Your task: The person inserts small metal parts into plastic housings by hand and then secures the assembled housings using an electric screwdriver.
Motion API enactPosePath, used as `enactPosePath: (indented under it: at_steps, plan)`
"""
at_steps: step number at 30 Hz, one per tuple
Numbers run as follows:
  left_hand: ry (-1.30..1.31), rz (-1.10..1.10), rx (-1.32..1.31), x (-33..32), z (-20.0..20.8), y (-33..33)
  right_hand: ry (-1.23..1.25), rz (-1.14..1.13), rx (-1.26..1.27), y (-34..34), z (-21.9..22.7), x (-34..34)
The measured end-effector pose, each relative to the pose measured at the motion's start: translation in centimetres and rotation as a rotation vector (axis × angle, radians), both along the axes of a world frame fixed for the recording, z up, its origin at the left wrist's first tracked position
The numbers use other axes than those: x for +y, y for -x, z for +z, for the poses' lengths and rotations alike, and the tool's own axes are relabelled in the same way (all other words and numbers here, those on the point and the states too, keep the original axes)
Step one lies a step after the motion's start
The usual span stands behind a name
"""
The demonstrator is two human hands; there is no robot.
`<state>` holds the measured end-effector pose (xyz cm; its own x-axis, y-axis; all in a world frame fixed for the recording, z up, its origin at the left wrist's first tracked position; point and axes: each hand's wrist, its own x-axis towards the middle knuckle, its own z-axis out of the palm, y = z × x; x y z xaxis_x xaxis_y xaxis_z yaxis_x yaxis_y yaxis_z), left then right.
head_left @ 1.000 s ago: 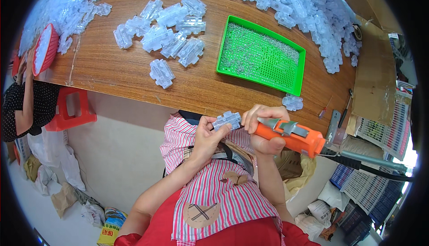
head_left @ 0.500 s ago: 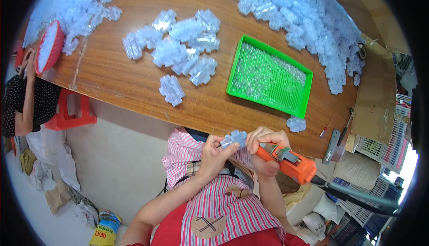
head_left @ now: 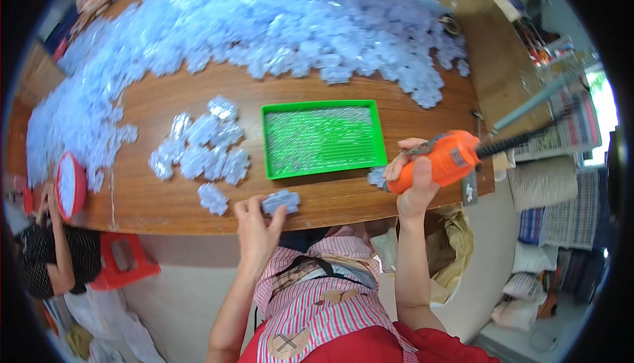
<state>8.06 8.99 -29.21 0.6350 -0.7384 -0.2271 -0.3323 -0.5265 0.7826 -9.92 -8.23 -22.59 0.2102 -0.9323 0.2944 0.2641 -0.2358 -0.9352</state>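
My left hand (head_left: 257, 228) is at the table's front edge, its thumb and fingers closed about a clear bluish plastic piece (head_left: 282, 202) lying on the wood. Over to the right, my right hand (head_left: 417, 188) is wrapped round an orange electric screwdriver (head_left: 441, 160), whose black cable runs off to the right. Its nose points down and left, beside another clear plastic piece (head_left: 377, 177) that it partly hides. Between and beyond my hands stands a green tray (head_left: 323, 173) of small metal screws or pins. Left of it lies a loose cluster of clear pieces (head_left: 201, 158).
A large heap of clear plastic pieces (head_left: 264, 26) spreads along the table's back and left. At the left a person (head_left: 59, 257) has their hands by a red basin (head_left: 80, 185), near a red stool (head_left: 125, 264). A yellowish bag (head_left: 456, 251) stands open below the right edge.
My hands have parted: the left has lowered the plastic piece from above my lap to the table, and the right has lifted the screwdriver up and right. The view has shifted.
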Motion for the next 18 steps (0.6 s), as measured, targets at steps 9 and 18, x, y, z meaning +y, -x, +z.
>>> enactPosePath:
  at_steps: [9,18]
  plan:
    - [0.431,-0.556,-0.572,-8.0,3.5,5.1,-0.085,-0.176,0.168,4.0,2.5,-2.2]
    - [0.291,-0.867,-0.897,-15.3,-2.5,12.9,-0.065,-0.190,0.177,5.6,3.0,-0.7]
